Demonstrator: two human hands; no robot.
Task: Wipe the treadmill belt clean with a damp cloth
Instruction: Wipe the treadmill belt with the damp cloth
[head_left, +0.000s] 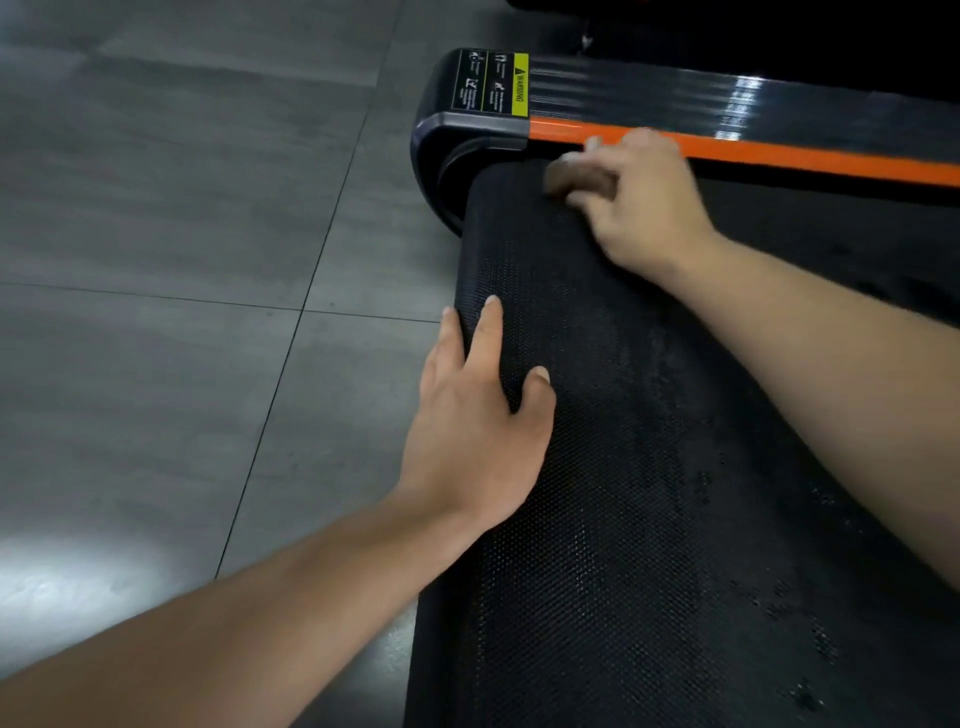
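Grey floor tiles (156, 208) with thin dark joints fill the left side, and a bright patch of reflected light sits near the lower left corner. The left hand (478, 436) lies on the left edge of the treadmill belt (649, 493), where the belt rounds over its end. It is relaxed and flat rather than clenched: the index finger stretches along the textured top, the thumb rests on the belt further in, and the other fingers drape over the rounded edge toward the floor. It holds nothing. The belt is black with a fine dotted texture, and it runs from the bottom edge up to the far corner. Darker, uneven blotches show across its right half. Beyond the belt's far left corner sits the dark moulded end cap (441, 140), which carries a black and yellow warning label (498, 83) on its top face. Just right of that corner, the right hand (644, 202) presses down on the belt, its fingers curled round a small brownish cloth (571, 176) bunched beneath them. Hand and cloth are motion-blurred, so the folds of the cloth cannot be made out. The cloth lies on the belt's far edge, just beside the orange stripe (805, 156) that borders the glossy black side rail (675, 98).
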